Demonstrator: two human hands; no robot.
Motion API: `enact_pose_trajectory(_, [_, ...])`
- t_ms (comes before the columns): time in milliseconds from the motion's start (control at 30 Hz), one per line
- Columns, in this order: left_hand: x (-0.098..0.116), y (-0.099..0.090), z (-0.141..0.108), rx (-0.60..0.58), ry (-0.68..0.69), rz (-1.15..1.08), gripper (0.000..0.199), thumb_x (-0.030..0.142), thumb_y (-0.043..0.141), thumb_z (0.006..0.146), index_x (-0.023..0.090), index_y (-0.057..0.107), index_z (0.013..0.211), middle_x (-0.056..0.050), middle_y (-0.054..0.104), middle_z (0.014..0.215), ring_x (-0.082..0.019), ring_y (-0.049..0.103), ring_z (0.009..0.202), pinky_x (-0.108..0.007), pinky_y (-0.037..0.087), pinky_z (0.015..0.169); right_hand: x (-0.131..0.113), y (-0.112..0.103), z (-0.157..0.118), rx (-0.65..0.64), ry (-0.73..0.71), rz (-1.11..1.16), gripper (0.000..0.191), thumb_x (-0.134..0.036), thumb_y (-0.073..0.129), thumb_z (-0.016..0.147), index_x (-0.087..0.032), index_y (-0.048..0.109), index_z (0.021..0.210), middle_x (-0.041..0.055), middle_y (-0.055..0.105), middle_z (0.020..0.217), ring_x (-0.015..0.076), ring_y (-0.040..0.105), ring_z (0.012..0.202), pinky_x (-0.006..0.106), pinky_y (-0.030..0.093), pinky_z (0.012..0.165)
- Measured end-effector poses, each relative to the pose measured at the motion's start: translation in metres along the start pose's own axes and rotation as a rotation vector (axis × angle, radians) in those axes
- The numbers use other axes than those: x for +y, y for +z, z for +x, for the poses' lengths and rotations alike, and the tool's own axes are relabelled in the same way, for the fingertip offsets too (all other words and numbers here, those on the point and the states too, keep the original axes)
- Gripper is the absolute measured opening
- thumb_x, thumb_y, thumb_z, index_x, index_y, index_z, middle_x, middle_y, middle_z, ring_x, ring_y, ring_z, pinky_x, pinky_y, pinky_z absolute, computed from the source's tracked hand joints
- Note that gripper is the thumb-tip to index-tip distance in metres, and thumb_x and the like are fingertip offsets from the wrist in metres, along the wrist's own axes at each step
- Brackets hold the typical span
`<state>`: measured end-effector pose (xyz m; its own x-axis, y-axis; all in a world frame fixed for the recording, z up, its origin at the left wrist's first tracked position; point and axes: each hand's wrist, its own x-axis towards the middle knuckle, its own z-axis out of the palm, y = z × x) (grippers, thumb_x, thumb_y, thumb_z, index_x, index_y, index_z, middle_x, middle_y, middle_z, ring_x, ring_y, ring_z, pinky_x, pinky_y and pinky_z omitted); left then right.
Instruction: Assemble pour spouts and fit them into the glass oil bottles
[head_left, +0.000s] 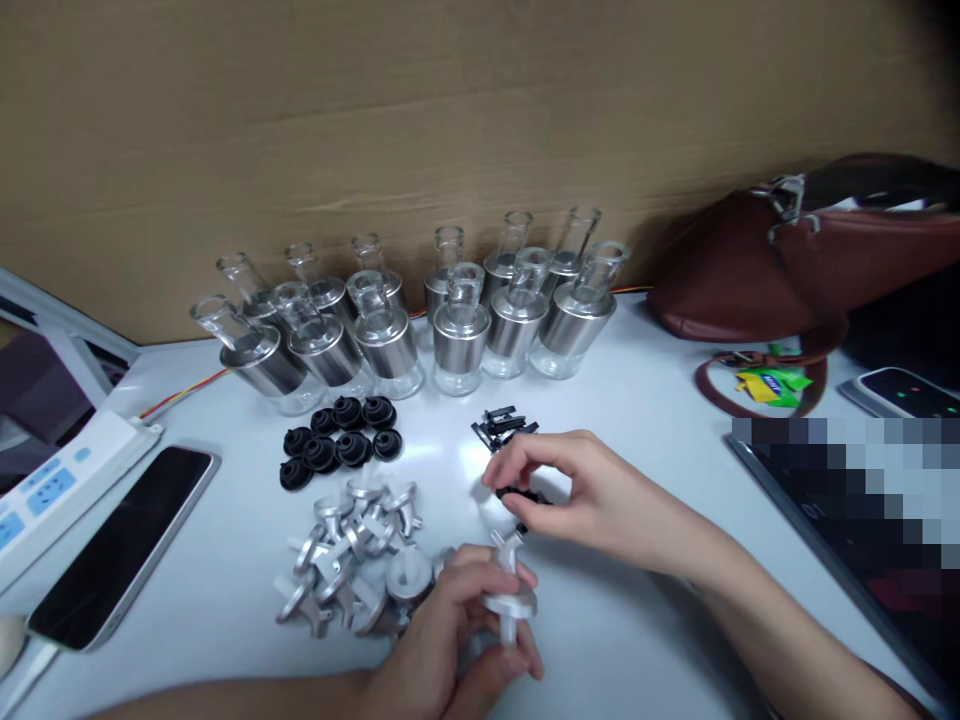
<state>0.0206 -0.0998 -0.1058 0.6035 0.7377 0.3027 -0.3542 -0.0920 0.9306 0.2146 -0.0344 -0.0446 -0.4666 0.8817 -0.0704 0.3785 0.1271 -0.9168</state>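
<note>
My left hand (480, 630) grips a silver-grey pourer piece (511, 604) with a round disc, a pale tube pointing down and a small forked top. To its left lies a heap of similar silver pourer pieces (352, 545). My right hand (559, 490) is just above and beyond the held piece, fingers curled, with a gap between thumb and forefinger. Small black plastic parts (529, 494) show in that gap; whether the fingers touch them is unclear. More thin black plastic parts (504, 425) lie just beyond the fingertips.
Two rows of glass bottles (461, 335) with metal bands stand at the back by a cardboard wall (420, 120). Ribbed black stoppers (352, 448) sit before them. Left are a phone (124, 550) and power strip (56, 490); right, a brown bag (750, 270) and dark-edged device (817, 540).
</note>
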Motion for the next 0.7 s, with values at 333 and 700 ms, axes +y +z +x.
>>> enact_pose_trajectory(333, [-0.002,0.002,0.002,0.046,0.056,0.013,0.035,0.027,0.043,0.1,0.037,0.036,0.133,-0.006,0.042,0.115,-0.004,0.063,0.066,-0.018,0.05,0.06,-0.007,-0.005,-0.004,-0.164,0.149,0.646,0.015,-0.027,0.071,0.079,-0.014,0.065,0.083,-0.0014,0.062,0.066,0.0075,0.054,0.057,0.02,0.043,0.055])
enact_pose_trajectory(700, [0.003,0.0,0.005,0.039,0.065,0.111,0.033,0.03,0.041,0.1,0.037,0.036,0.132,-0.005,0.042,0.11,-0.004,0.06,0.06,-0.019,0.048,0.057,-0.006,-0.011,-0.006,-0.272,0.296,0.699,0.022,-0.027,0.08,0.071,-0.014,0.062,0.074,-0.0027,0.062,0.062,0.0069,0.055,0.057,0.019,0.043,0.056])
